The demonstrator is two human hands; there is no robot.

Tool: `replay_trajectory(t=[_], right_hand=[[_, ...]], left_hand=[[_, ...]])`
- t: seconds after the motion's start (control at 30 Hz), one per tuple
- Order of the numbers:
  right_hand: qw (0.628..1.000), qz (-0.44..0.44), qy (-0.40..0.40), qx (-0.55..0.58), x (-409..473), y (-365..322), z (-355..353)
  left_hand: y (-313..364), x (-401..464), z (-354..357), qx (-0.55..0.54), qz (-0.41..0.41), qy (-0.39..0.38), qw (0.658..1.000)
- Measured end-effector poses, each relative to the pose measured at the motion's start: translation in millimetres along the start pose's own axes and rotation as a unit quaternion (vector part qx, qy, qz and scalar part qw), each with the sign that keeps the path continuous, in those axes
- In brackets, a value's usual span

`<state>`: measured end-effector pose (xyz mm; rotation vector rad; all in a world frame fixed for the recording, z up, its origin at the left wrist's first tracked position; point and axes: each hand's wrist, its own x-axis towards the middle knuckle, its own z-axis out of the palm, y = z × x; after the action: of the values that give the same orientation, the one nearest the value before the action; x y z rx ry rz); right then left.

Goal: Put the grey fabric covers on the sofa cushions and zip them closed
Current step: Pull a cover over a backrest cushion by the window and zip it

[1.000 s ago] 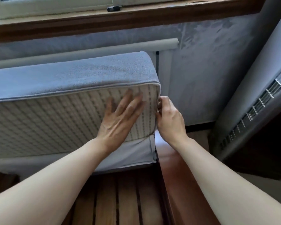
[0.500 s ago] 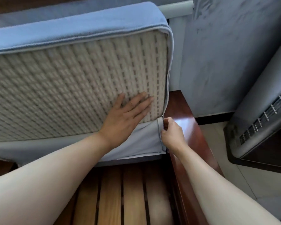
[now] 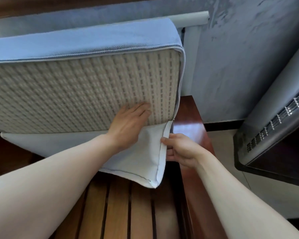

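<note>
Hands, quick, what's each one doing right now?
Left hand: open, fingers flat against the cushion.
Right hand: pinching the loose edge of the grey cover.

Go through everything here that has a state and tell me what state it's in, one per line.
Cushion: propped on edge, checked face showing, bottom strip still bare.
Cover: over the cushion's top and right side, its lower flap hanging loose.
Zip: closed down the right edge, open below the slider.
Left hand: flat, pressing the cushion face.
Right hand: pinching the flap's edge.
</note>
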<state>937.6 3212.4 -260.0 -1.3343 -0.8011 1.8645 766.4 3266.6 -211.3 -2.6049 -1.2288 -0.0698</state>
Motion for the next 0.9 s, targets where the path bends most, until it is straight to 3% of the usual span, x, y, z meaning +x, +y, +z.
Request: replay_trajectory(t=[0.13, 0.33, 0.5, 0.73, 0.9], right_hand=[[0.997, 0.008, 0.017, 0.080, -24, -28, 12], [0.977, 0.005, 0.080, 0.196, -38, -64, 18], [0.975, 0.005, 0.091, 0.203, -43, -72, 24], [0.970, -0.003, 0.104, 0.221, -50, -71, 28], [0.984, -0.006, 0.124, 0.130, -59, -78, 33]], left_hand=[[5, -23, -27, -0.100, -0.058, 0.084, 0.990], [18, -50, -56, -0.159, 0.026, 0.122, 0.979], [33, -46, -66, -0.152, 0.036, 0.145, 0.977], [31, -25, -78, -0.191, -0.047, 0.183, 0.963], [28, -6, -99, -0.212, -0.078, 0.203, 0.953]])
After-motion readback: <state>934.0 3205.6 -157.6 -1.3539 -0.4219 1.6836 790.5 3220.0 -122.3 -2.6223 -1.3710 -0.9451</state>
